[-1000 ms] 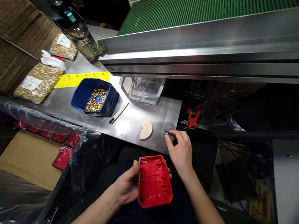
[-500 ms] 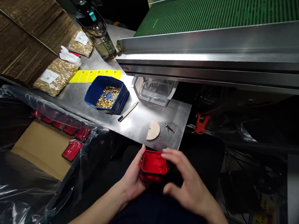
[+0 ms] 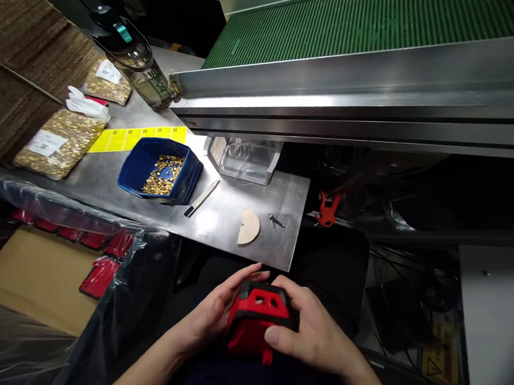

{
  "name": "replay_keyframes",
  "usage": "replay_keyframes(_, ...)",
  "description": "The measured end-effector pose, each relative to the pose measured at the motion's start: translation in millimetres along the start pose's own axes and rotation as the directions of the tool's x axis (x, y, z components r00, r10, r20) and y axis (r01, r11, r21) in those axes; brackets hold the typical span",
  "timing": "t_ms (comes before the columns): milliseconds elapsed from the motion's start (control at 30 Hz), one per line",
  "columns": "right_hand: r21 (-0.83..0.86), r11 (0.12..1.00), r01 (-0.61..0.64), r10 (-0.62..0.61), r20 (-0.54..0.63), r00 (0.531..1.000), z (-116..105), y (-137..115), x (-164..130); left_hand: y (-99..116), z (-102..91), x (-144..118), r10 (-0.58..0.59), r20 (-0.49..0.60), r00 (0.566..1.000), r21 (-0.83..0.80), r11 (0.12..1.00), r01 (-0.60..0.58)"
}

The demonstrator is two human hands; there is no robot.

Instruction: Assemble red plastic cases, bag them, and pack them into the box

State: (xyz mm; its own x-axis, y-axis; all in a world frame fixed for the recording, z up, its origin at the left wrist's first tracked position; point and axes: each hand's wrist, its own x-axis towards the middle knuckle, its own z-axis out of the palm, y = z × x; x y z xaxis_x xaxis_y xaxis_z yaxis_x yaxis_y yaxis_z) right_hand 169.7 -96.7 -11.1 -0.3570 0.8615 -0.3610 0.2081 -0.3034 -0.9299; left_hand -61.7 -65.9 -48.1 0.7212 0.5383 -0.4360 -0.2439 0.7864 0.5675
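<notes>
1. Stainless-steel workbench top (image 3: 108,173) fills the middle of the head view, set under a long metal rail that carries a green ribbed conveyor belt (image 3: 361,24); brown corrugated cardboard (image 3: 23,65) stands along the far left.
2. Low in the head view, both bare hands meet over the person's dark lap, near the bench's front edge but off it.
3. Between them sits a red moulded plastic housing with black trim (image 3: 254,321), its outer shell facing up and two small openings showing near its upper edge.
4. Left hand (image 3: 213,315) cups the housing's left side, fingers stretched past its top corner.
5. Right hand (image 3: 313,334) wraps over the housing's right side, thumb pressed across its front face.
6. On the bench, well apart from the hands, a blue plastic bin of small brass-coloured parts (image 3: 160,171) stands beside a strip of yellow labels (image 3: 133,138).
7. Just right of the bin lies a slim pale-handled tool (image 3: 201,198), then a beige half-disc (image 3: 248,227) and a small metal pin-like piece (image 3: 276,220).
8. A clear plastic tray (image 3: 244,159) sits behind them, under the rail.
9. Two clear bags of brass parts (image 3: 58,142) lie at the left, with a transparent drinking bottle (image 3: 134,61) lying near the rail's end.
10. Below the bench on the left, a plastic-lined cardboard box holds more red housings (image 3: 101,275).
</notes>
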Motion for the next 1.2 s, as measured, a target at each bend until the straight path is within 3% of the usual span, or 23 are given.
replay_keyframes(67, 0.025, 1.000, -0.015, 0.011, 0.144, 0.989, 6, -8, 6, 2, -2.1, -7, 0.069, 0.112, 0.991, 0.004, 0.998, -0.070)
replay_keyframes(167, -0.173, 0.981, -0.086, 0.132, 0.278, 0.951, 4, -29, 9, -2, -5.6, -19, 0.091, 0.174, 0.981, -0.094, 0.993, -0.076)
replay_keyframes(333, -0.345, 0.938, 0.001, 0.111, 0.306, 0.946, -24, -53, 25, -5, -9.5, -38, 0.085, 0.147, 0.986, -0.151, 0.987, -0.062)
replay_keyframes(433, -0.474, 0.873, -0.115, 0.185, 0.102, 0.977, -26, -41, 62, 3, -8.0, -45, 0.073, 0.115, 0.991, -0.179, 0.982, -0.052)
replay_keyframes(533, -0.660, 0.669, -0.342, 0.218, -0.265, 0.939, -7, -19, 111, 10, -5.5, -51, 0.079, 0.163, 0.984, -0.200, 0.979, -0.045)
replay_keyframes(600, -0.690, 0.588, -0.422, 0.213, -0.371, 0.904, 12, -7, 138, 16, -3.6, -54, 0.070, 0.196, 0.978, -0.194, 0.981, -0.032)
replay_keyframes(700, -0.693, 0.562, -0.452, 0.194, -0.420, 0.886, 33, 5, 161, 23, -1.1, -59, 0.077, 0.169, 0.983, -0.082, 0.995, -0.064)
replay_keyframes(767, -0.688, 0.571, -0.448, 0.173, -0.433, 0.885, 40, 9, 166, 25, -1.1, -61, 0.088, 0.134, 0.987, 0.007, 0.996, -0.090)
replay_keyframes(867, -0.662, 0.622, -0.418, 0.158, -0.417, 0.895, 39, 15, 167, 19, -5.1, -58, 0.053, 0.090, 0.995, 0.017, 0.998, -0.055)
replay_keyframes(1000, -0.585, 0.740, -0.332, 0.153, -0.335, 0.930, 33, 27, 165, -5, -13.8, -44, 0.016, -0.096, 0.995, -0.249, 0.968, -0.040)
replay_keyframes(1067, -0.524, 0.802, -0.288, 0.141, -0.302, 0.943, 30, 33, 156, -16, -16.3, -38, -0.063, -0.210, 0.976, -0.392, 0.919, -0.025)
replay_keyframes(1200, -0.392, 0.896, -0.210, 0.111, -0.261, 0.959, 17, 32, 110, -23, -16.3, -32, -0.189, -0.297, 0.936, -0.498, 0.867, 0.017)
